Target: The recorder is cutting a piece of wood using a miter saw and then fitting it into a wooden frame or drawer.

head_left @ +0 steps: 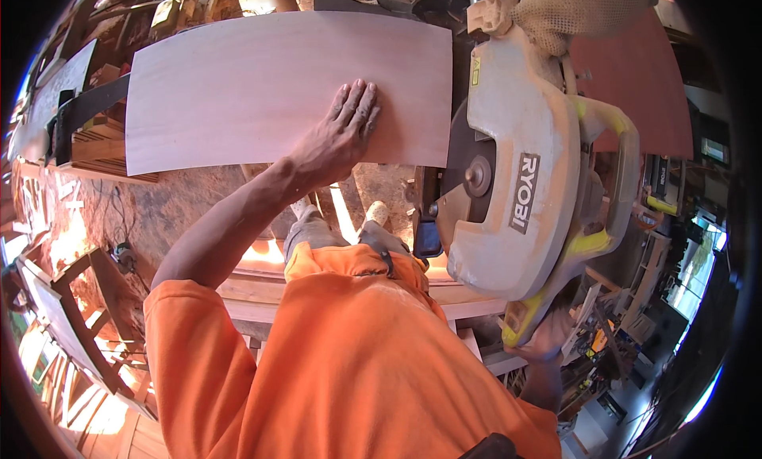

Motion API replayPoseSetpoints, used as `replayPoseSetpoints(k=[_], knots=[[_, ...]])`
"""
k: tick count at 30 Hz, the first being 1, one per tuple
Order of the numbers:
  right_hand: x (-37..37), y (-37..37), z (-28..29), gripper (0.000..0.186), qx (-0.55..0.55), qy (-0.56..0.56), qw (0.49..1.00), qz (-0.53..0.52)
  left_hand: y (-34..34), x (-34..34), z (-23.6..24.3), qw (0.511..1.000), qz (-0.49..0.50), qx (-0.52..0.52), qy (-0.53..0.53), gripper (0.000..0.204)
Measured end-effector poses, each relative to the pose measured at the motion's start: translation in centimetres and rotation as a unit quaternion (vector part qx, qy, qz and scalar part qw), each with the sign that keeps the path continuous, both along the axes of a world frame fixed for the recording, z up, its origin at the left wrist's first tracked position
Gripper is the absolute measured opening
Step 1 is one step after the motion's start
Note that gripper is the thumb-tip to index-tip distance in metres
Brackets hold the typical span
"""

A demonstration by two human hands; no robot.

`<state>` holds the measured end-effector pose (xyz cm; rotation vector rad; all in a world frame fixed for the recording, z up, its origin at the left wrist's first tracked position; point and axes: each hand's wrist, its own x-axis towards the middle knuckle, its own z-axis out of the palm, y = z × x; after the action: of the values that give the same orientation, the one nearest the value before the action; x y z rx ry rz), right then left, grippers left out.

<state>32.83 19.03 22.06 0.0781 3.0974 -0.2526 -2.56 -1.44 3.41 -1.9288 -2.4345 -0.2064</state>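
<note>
- At eleven o'clock from the centre of the view, a broad, pale pinkish board (pixel 238 94) lies flat, its long sides running roughly from nine to three.
- The left grip (pixel 340 133), close to twelve o'clock, rests palm down on the board towards its three o'clock end, fingers straight and lying close together, pinching nothing.
- At half past two stands a dusty, pale grey power saw (pixel 528 133). Its round blade (pixel 476 147) shows on the nine o'clock side, just beside the board's three o'clock edge; whether the two touch, I cannot tell.
- The right grip (pixel 549 333), at four o'clock, is blurred but appears closed around the lower yellow end of the saw's handle (pixel 519 320).
- A mesh dust bag (pixel 587 18) sits on the saw at half past one, and a reddish-brown panel (pixel 643 86) shows at two.
- At ten o'clock, a dark bar (pixel 99 99) reaches the board's nine o'clock edge.
- An orange shirt (pixel 357 364) fills six o'clock; a pale shoe (pixel 378 213) shows near the centre.
- Towards eight o'clock stands a wooden frame (pixel 79 320).
</note>
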Motion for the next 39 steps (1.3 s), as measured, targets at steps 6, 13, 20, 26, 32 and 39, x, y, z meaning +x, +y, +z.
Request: replayPoseSetpoints(k=[6, 13, 20, 26, 32, 39], knots=[[0.4, 0.0, 0.0, 0.077, 0.025, -0.008, 0.999, -0.031, 0.8, -0.2, -0.1, 0.999, -0.015, 0.026, -0.024, 0.062], [-0.8, 0.2, -0.2, 0.078, 0.024, 0.015, 0.999, -0.017, 0.7, -0.3, 0.1, 1.000, -0.013, 0.005, -0.014, 0.064], [-1.7, 1.1, -0.6, 0.081, 0.024, 0.041, 0.999, -0.010, 0.5, -0.2, -0.3, 1.000, -0.012, -0.001, -0.006, 0.063], [-2.8, 2.8, -0.6, 0.084, 0.022, 0.060, 0.998, 0.003, 0.4, -0.3, -0.1, 1.000, -0.013, 0.006, -0.005, 0.062], [-4.3, 4.2, -0.4, 0.094, 0.051, 0.008, 0.998, -0.027, 0.6, -0.4, 0.0, 0.999, -0.022, 0.036, -0.033, 0.061], [-10.7, 5.8, -0.7, 0.047, 0.018, 0.079, 0.997, 0.001, 0.0, -0.5, 0.1, 1.000, -0.018, 0.023, 0.011, 0.057]])
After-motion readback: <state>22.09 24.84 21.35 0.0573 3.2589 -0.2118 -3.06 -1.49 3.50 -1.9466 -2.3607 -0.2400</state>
